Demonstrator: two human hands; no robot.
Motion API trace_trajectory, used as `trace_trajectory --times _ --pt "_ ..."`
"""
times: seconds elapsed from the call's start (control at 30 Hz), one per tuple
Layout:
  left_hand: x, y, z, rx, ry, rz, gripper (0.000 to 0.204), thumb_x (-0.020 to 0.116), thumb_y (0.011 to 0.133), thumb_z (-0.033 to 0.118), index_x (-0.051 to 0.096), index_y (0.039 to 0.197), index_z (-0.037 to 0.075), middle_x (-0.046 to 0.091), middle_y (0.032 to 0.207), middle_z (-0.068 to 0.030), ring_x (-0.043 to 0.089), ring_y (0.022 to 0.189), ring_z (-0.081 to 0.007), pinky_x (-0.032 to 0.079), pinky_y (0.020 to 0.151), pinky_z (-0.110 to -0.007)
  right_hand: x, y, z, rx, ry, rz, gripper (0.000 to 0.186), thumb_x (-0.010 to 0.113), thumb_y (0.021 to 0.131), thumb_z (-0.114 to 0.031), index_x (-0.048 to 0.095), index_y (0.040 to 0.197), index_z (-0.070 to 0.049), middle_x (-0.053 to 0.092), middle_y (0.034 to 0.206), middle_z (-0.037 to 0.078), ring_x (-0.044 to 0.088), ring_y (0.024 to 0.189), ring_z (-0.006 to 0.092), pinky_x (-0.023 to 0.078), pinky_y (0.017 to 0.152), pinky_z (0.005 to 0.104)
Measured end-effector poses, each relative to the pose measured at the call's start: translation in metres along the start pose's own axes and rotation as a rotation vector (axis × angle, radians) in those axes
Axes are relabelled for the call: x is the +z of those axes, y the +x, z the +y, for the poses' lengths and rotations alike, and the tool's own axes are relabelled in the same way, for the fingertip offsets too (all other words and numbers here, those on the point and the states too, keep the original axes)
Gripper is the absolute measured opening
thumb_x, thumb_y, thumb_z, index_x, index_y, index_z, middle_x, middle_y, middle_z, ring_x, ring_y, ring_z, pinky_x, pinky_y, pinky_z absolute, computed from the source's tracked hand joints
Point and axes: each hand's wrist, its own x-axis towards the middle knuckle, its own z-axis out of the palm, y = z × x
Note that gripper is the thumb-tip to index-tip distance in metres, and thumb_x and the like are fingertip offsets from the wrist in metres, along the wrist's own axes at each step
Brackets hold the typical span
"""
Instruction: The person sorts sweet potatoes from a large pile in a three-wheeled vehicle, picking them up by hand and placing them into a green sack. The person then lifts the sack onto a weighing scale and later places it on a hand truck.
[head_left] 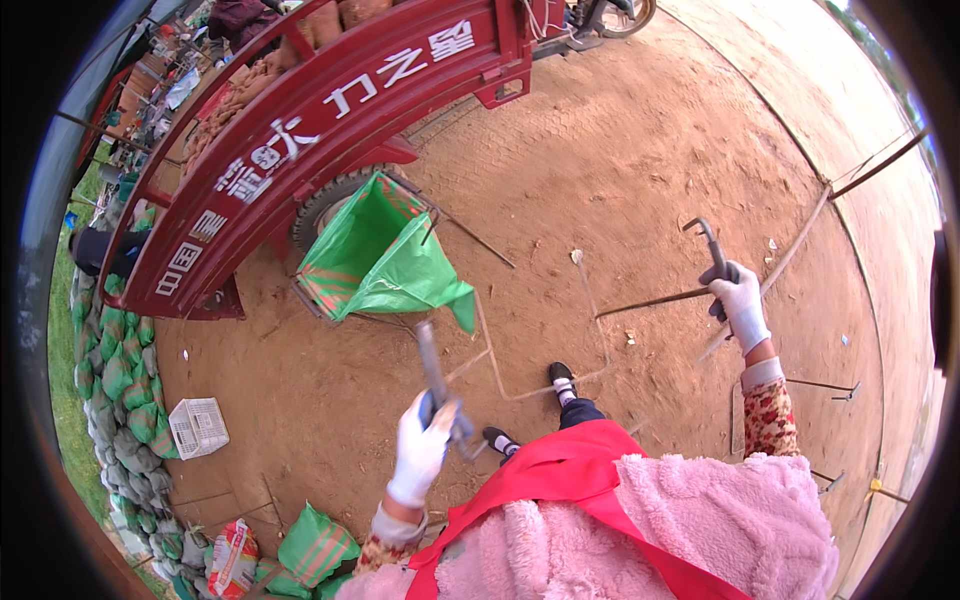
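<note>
My left hand (420, 455), in a white glove with a blue-grey palm, is closed around a grey metal bar-shaped tool (432, 362). The tool points up toward the green woven bag (410, 272) and is slightly blurred. Away to the right, my gloved right hand (742, 305) grips a grey metal bar with a hooked end (712, 243), its hook uppermost. A thin dark rod (650, 302) reaches that glove; whether the hand holds it I cannot tell. Open-mouthed, the bag hangs on a metal frame beside a wheel.
A red cargo tricycle (400, 75) loaded with brown material stands ahead and left. Filled green and grey bags (120, 375) line the left edge, near a white plastic crate (198, 428). Thin bent rods (490, 345) lie by my feet. A person in dark clothing (95, 250) is partly hidden behind the tricycle.
</note>
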Motion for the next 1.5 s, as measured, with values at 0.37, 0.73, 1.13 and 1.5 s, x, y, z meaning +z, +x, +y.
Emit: trace_trajectory --times 0.37,0.73,1.13,1.5 --pt "0.185 0.176 -0.105 -0.208 -0.104 -0.355 0.021 0.063 0.097 0.019 0.053 0.109 0.005 0.061 0.093 -0.0026 0.061 0.081 -0.0131 0.053 0.071 -0.029 -0.13 0.228 0.195 -0.096 -0.204 0.243 0.024 0.055 0.083 -0.002 0.062 0.106 -0.003 0.059 0.077 0.002 0.059 0.064 0.0136 0.048 0.058 0.0277" --pt "0.007 0.209 -0.094 0.044 0.265 0.351 0.048 0.068 0.092 0.029 0.053 0.128 0.0 0.063 0.121 -0.0165 0.06 0.111 -0.0265 0.047 0.096 -0.039 -0.032 0.29 0.152 -0.055 -0.378 0.083 0.044 0.055 0.085 -0.005 0.057 0.129 -0.004 0.066 0.111 0.012 0.062 0.099 0.021 0.05 0.086 0.0313" --pt "-0.247 0.288 -0.126 -0.015 0.253 1.1 0.041 0.065 0.09 0.035 0.06 0.111 0.0 0.065 0.105 -0.0249 0.061 0.101 -0.0426 0.046 0.088 -0.05 0.425 0.206 -0.091 -0.318 -0.478 -0.492 0.052 0.063 0.093 -0.039 0.057 0.132 -0.005 0.066 0.123 0.019 0.063 0.117 0.0252 0.047 0.098 0.0346" --pt "-0.319 0.294 -0.134 0.095 -0.121 1.256 0.033 0.061 0.096 0.035 0.068 0.099 0.003 0.068 0.081 -0.0088 0.061 0.072 -0.0217 0.05 0.07 -0.038 0.586 0.186 -0.121 0.246 0.309 -0.732 0.029 0.058 0.091 -0.001 0.058 0.12 -0.003 0.068 0.106 0.01 0.066 0.088 0.025 0.057 0.076 0.0392"
